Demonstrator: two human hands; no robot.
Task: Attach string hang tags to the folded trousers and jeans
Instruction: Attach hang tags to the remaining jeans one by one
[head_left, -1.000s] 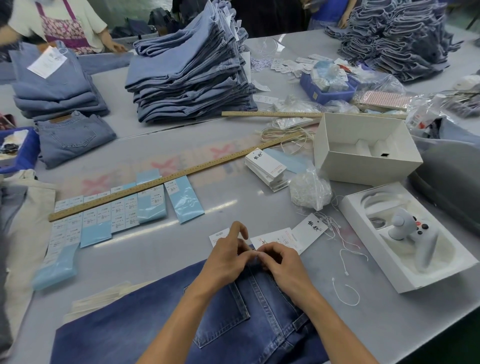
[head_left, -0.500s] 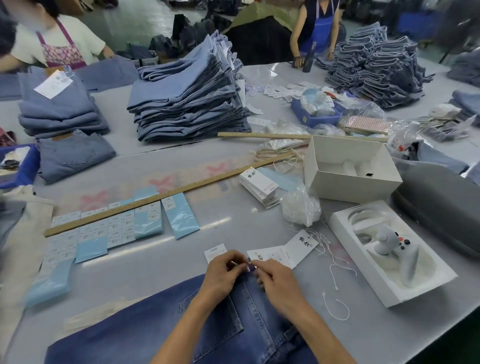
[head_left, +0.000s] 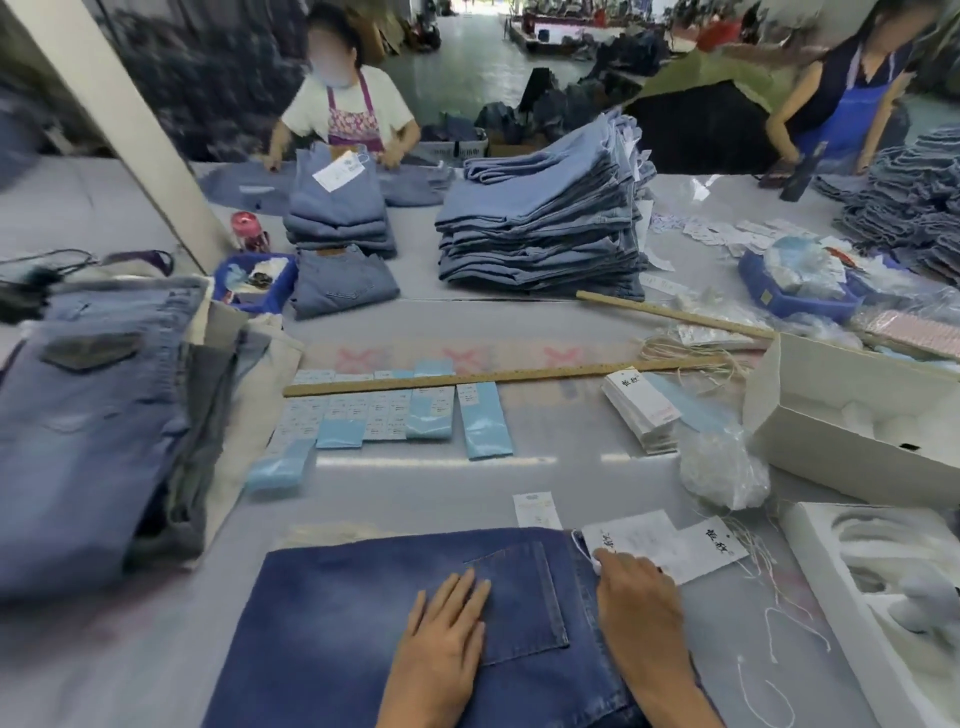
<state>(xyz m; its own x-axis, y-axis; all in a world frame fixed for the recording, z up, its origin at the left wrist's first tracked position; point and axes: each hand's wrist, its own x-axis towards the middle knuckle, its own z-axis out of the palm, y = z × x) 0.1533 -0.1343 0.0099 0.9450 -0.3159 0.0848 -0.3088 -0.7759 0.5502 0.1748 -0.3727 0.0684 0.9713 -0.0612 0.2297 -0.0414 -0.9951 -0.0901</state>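
Dark blue folded jeans (head_left: 337, 623) lie at the near edge of the table, back pocket up. My left hand (head_left: 447, 634) rests flat on them with straight fingers, just left of the pocket. My right hand (head_left: 641, 597) lies on the jeans' right edge at the waistband. Its fingertips reach the string loop of the white hang tags (head_left: 675, 545), which lie on the table beside the jeans. The fingers look foreshortened, and whether they pinch anything is hidden.
A pile of finished jeans (head_left: 88, 426) lies at the left. Ahead are blue sticker sheets (head_left: 395, 421), a wooden ruler (head_left: 493, 375), a tag stack (head_left: 641, 410) and a bag of strings (head_left: 722, 467). White boxes (head_left: 852, 431) stand right. Two people work across the table.
Both hands were pinching the string at the waistband. Now my left hand has let go and lies flat on the jeans. The view has swung left and up.
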